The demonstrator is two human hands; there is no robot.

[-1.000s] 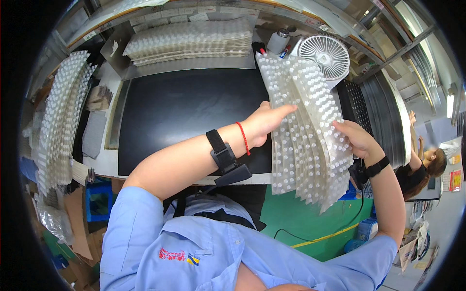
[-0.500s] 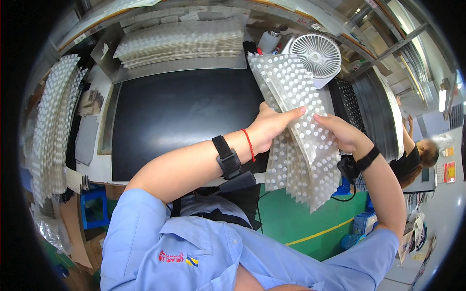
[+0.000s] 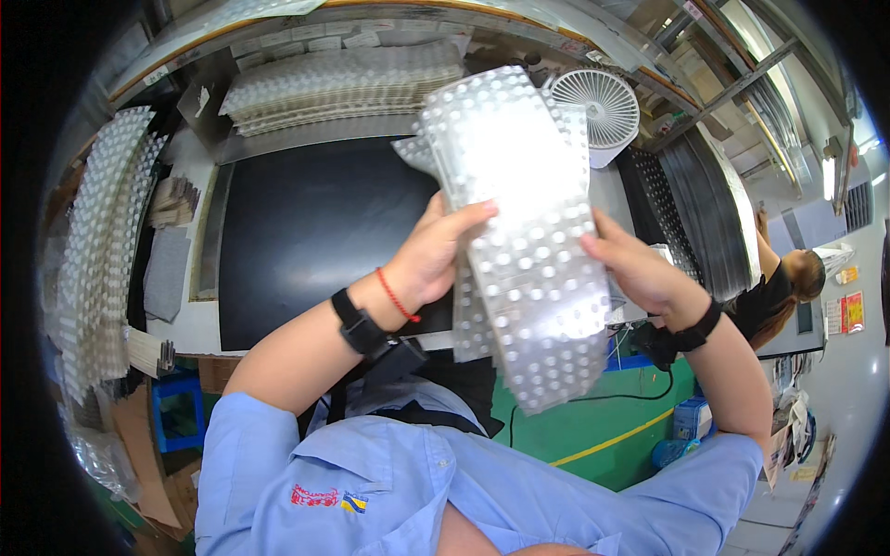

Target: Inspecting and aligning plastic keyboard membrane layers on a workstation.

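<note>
Between my hands is a stack of clear plastic sheets (image 3: 542, 287) covered with rows of whitish round dots. Glare washes out its upper part. My left hand (image 3: 440, 243) grips the left edge, thumb on the top face and fingers hidden beneath. At the right edge, my right hand (image 3: 635, 259) holds the stack with its thumb at the front; its other fingers are partly hidden. The sheets are held above the near right side of a black mat (image 3: 315, 246), fanned a little, their lower end over the table's front edge.
Similar dotted sheets (image 3: 343, 88) lie piled at the back, and more (image 3: 97, 250) are stacked at the left. A white fan (image 3: 595, 107) stands at the back right, beside dark sheets (image 3: 700, 204). At far right is another person (image 3: 788, 287). A blue stool (image 3: 178, 412) is below the table.
Both hands have moved left with the stack. Its top face has turned more toward me and now catches bright glare. My right hand has shifted to the stack's right edge.
</note>
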